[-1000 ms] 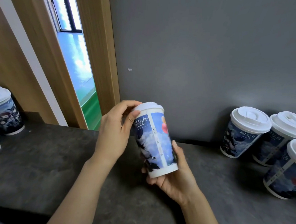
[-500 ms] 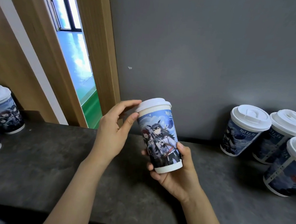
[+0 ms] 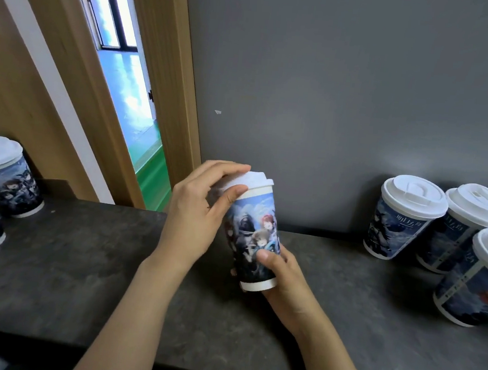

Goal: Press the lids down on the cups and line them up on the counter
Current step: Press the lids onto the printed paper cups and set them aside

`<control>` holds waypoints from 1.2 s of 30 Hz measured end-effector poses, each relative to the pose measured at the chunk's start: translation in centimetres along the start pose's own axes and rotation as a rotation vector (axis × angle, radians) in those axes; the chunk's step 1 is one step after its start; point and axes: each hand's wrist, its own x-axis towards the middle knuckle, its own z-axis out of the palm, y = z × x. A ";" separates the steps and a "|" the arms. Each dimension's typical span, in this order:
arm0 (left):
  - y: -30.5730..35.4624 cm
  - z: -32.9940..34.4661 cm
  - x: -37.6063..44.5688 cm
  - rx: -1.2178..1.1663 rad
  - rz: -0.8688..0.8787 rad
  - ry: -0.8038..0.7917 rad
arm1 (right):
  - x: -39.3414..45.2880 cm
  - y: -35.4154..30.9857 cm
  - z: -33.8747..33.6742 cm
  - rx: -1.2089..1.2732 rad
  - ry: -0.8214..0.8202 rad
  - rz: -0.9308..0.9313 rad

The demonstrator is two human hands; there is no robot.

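Note:
I hold a printed paper cup (image 3: 254, 233) with a white lid (image 3: 255, 180) above the dark counter (image 3: 80, 258), tilted slightly. My right hand (image 3: 284, 281) grips its base from below, thumb on the print. My left hand (image 3: 201, 210) curls over the lid's left rim, fingers on top and thumb against the edge. Three lidded cups (image 3: 403, 218) cluster at the right against the wall. Two more lidded cups (image 3: 2, 179) stand at the far left.
A grey wall (image 3: 335, 89) rises right behind the counter. A wooden door frame (image 3: 168, 88) and a narrow opening sit at the back left. The counter's front edge (image 3: 160, 364) runs just below my forearms.
The cup has been turned in my right hand, showing a different part of its print. My left hand has closed further over the lid, fingers now on top.

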 end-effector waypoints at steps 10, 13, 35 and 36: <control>0.0 -0.9 -0.5 0.057 -0.025 -0.013 | -0.4 -0.7 -0.5 0.220 -0.271 0.158; 0.2 -0.7 -0.5 0.151 0.027 -0.030 | -0.1 0.3 0.0 -0.100 -0.025 -0.034; 6.1 7.9 -3.2 -0.029 0.264 -0.373 | -5.4 -1.3 -6.2 -0.804 0.868 -0.446; 6.7 8.9 -3.3 -0.035 0.277 -0.375 | -5.9 -1.8 -7.0 -0.818 0.899 -0.450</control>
